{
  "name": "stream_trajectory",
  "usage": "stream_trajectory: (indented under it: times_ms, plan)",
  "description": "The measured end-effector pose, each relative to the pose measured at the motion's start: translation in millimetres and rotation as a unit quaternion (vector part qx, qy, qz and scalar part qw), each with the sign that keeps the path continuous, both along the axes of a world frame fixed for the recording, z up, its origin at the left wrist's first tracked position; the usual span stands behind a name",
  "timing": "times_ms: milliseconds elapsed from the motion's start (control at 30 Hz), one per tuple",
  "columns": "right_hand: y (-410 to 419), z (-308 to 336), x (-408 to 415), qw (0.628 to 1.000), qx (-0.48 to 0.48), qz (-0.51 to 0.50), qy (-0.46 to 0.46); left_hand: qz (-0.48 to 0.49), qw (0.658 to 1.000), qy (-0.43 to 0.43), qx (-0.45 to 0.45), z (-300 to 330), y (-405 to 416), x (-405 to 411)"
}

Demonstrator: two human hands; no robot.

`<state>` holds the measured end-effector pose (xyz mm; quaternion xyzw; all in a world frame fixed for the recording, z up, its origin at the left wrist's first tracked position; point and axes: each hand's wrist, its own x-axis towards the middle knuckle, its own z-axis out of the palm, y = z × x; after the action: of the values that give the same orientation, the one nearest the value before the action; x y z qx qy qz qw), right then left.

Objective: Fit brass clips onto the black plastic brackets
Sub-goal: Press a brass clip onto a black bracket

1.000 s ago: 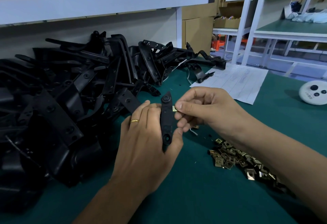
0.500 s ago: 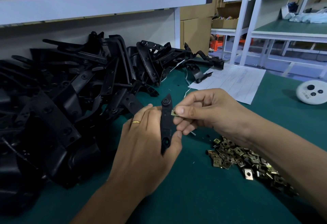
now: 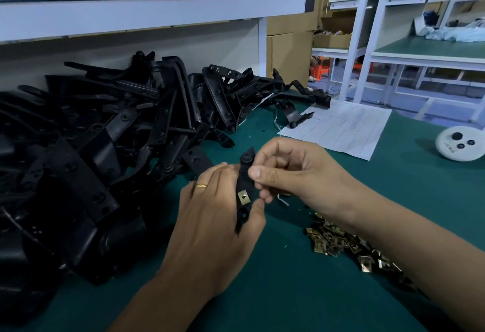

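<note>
Held bracket: a narrow black plastic bracket (image 3: 245, 179) with pointed ends, held above the green bench mat (image 3: 288, 292); its long axis runs nearly upright in the view, upper tip leaning slightly right and away from the person, lower tip pointing down toward the left palm.
Fitted clip: a square brass clip (image 3: 243, 197) with a diamond-shaped hole sits on the bracket's face just below its middle, between two round bosses.
Left hand (image 3: 215, 229): curled round the bracket from the left, thumb against its lower right edge; a gold ring (image 3: 201, 186) on one finger.
Right hand (image 3: 296, 177): fingers curled in, thumb and forefinger pinching the bracket's right edge just above the clip.
Loose clips: a heap of small brass clips (image 3: 351, 250) lies on the mat right of and below the bracket, partly under the right forearm.
Bracket pile: a large jumble of black plastic brackets (image 3: 99, 148) lies left of and behind the held bracket, reaching the white shelf frame (image 3: 157, 11).
Paper: a white printed sheet (image 3: 341, 129) lies beyond and right of the bracket; its print is too small to read.
Disc: a white round device (image 3: 458, 146) with dark buttons sits far right of the bracket; its grey lettering is illegible.
</note>
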<state>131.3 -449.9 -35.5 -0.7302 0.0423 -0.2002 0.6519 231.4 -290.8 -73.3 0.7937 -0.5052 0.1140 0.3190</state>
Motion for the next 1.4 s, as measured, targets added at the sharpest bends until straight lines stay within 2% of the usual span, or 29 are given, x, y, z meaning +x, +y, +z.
stream_trajectory:
  times_ms: [67,200,267,467,533,700,1000,1233,1400]
  plan:
    - [1.0,-1.1,0.9,1.0,-0.027,-0.013,0.007,0.015,1.0,0.002,0.005,-1.6,-1.1,1.3]
    - [5.7,-3.2,-0.9,0.988,-0.142,-0.049,0.044,0.03,0.999,-0.002,0.023,-2.4,-0.7,1.9]
    - [10.0,-5.1,-0.3,0.982,-0.161,-0.062,0.074,0.031,0.998,-0.015,0.043,-2.8,-0.2,1.7]
    - [4.9,-4.5,1.7,0.993,-0.073,-0.028,0.093,0.049,0.994,-0.044,0.09,-1.1,-2.3,1.6]
    - [1.8,-3.4,0.8,0.994,-0.04,-0.027,0.094,0.051,0.995,-0.04,0.081,-1.0,-2.8,1.5]
    - [-10.7,-1.2,-3.8,0.995,-0.035,-0.069,0.07,0.056,0.997,-0.024,0.054,-3.0,-2.7,3.0]
    - [-3.4,-3.4,-0.3,0.987,0.151,-0.027,0.051,0.053,0.998,-0.018,0.024,-5.2,-4.0,5.5]
    - [-1.7,-1.9,-1.7,0.99,0.114,-0.035,0.078,0.044,0.999,-0.015,0.021,-5.1,-3.5,6.5]
    - [1.5,-6.0,1.4,0.987,0.123,-0.027,0.095,0.045,0.998,-0.025,0.025,-3.7,-2.6,5.5]
